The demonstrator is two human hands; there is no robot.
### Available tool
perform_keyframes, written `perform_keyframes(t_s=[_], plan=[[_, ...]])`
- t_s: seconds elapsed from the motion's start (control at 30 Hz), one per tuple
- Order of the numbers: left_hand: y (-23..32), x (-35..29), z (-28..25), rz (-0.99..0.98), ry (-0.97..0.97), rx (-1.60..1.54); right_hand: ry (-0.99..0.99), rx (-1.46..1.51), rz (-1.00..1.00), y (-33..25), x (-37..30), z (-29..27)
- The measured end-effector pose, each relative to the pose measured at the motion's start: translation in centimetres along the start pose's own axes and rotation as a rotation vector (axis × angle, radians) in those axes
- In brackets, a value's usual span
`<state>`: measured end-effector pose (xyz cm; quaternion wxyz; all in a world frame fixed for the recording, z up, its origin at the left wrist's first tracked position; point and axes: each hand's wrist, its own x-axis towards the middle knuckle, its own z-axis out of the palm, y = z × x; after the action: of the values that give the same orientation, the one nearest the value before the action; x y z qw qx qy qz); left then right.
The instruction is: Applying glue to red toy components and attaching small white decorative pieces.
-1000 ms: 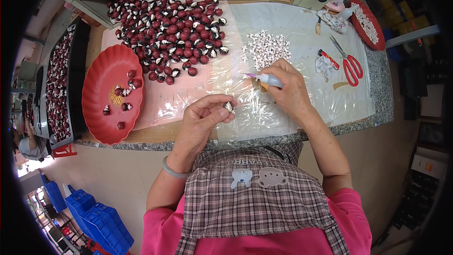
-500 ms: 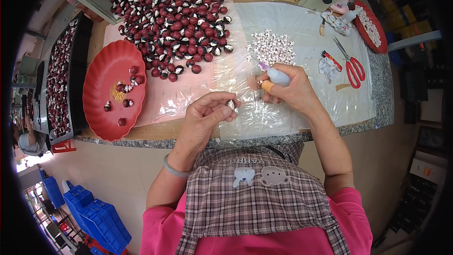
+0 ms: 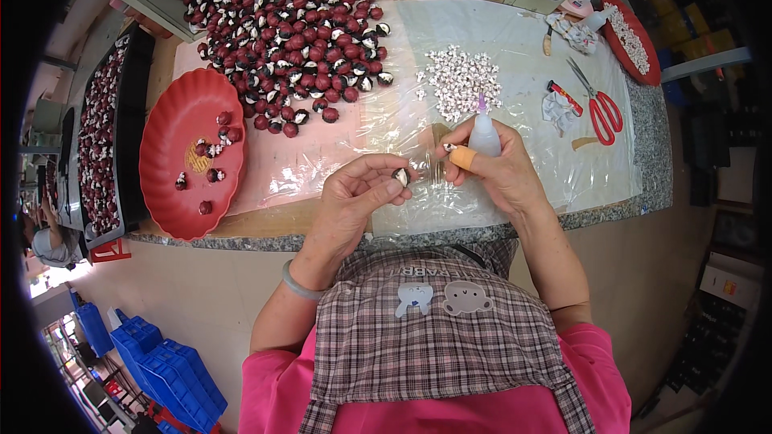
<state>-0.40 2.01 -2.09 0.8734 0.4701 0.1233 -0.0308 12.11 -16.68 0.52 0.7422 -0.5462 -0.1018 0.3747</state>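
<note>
Over the near edge of the table my left hand (image 3: 347,197) pinches a small black-and-white ball (image 3: 401,178) between thumb and fingers. To its right, my right hand (image 3: 508,167) grips a translucent squeeze bottle (image 3: 484,137) with a purple nozzle, which points away from me. The thumb of that hand wears an orange finger cover (image 3: 461,157). At the fingertips is a tiny white piece with a dark spot (image 3: 449,147). Just beyond lies a heap of similar small white pieces (image 3: 460,80). The hands are apart.
Many dark red, black and white balls (image 3: 305,48) are piled at the far left. A red scalloped tray (image 3: 171,141) holds several balls. Red-handled scissors (image 3: 603,116), a red tube (image 3: 566,99) and a red dish of white pieces (image 3: 653,72) lie right. Plastic sheeting covers the table.
The squeeze bottle has swung from a leftward tilt to pointing straight away from me. A white piece shows at my right fingertips more clearly. My left hand still holds the ball.
</note>
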Motion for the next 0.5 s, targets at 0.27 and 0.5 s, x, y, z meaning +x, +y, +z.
perform_keyframes(t_s=[0.27,0.5], plan=[[0.18,-0.01,0.4,-0.007,0.025,-0.029,0.009,-0.009,-0.03,-0.4,-0.42,0.34],[0.14,-0.09,0.41,0.0,0.004,-0.008,0.003,-0.075,-0.03,-0.62,-0.89,0.9]])
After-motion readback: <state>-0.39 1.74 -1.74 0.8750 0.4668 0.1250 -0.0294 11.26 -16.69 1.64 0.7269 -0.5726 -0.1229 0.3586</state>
